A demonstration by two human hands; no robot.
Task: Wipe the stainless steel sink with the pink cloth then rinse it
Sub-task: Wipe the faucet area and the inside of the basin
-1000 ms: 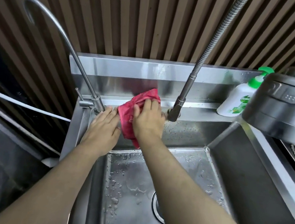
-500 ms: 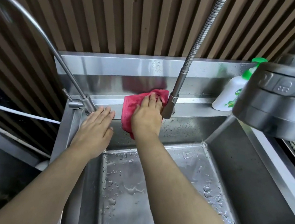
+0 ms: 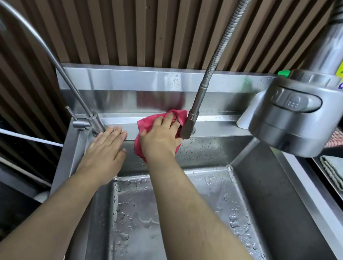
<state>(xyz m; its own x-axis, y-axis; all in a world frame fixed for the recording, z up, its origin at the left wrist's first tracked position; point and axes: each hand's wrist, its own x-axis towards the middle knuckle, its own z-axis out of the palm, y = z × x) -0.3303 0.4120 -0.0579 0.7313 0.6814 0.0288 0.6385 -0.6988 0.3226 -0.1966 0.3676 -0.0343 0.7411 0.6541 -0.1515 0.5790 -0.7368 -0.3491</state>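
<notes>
Right hand (image 3: 161,137) is flat on the pink cloth (image 3: 145,124), palm down, fingers spread over it and pressing it against the back ledge of the sink (image 3: 251,195). Not a fist grip, more a push-down hold. Cloth is bunched under and ahead of the fingers, its far corner touching the base of the flexible hose faucet (image 3: 189,125) just right of that hand. A tail of cloth hangs below the wrist over the back wall of the basin.

Left hand (image 3: 104,150) holds nothing: open, flat, fingers together, resting on the sink's rear left corner. Fingertips sit just beside the base of the thin gooseneck tap (image 3: 94,120), which rises up and away to the left of that hand. Hands are near each other, not touching.

Below both forearms the basin floor is wet, with droplets scattered over it.

Sprayer head (image 3: 297,115) hangs close to the camera, up and right of the right hand, blurred. Behind it a white bottle (image 3: 247,115) stands on the ledge, mostly hidden. A folded grey-green mat (image 3: 340,174) lies far right on the counter.
</notes>
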